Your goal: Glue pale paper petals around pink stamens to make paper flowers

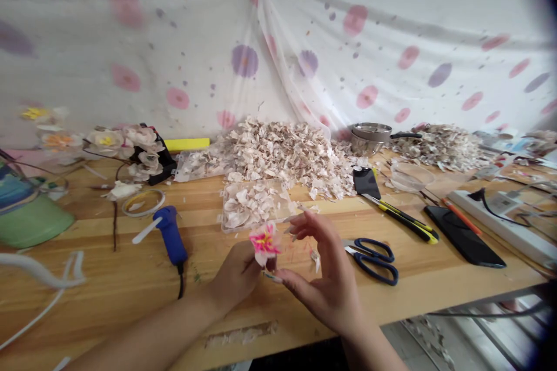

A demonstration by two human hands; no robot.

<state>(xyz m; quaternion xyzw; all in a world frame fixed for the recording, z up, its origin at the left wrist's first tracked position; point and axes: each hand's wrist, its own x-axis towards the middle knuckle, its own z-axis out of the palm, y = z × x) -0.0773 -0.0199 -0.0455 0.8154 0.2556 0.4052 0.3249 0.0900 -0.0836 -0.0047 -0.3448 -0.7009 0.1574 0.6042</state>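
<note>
A small white flower [265, 245] with a pink and yellow centre is upright above the table's front part. My left hand [238, 274] is closed around the flower's base from the left. Just to the right, my right hand [324, 272] has its thumb and fingers spread apart, the thumb tip close beside the flower's lower edge. Nothing shows between its fingers. Behind the flower stands a clear plastic box [252, 204] of pale petals, and beyond it lies a large heap of petals [287, 153].
A blue glue gun [173, 236] lies left. On the right are scissors [374, 259], a yellow-black cutter [404, 220], a black phone [463, 236] and a white power strip [505, 226]. A green container [35, 223] stands far left, near finished flowers [126, 142].
</note>
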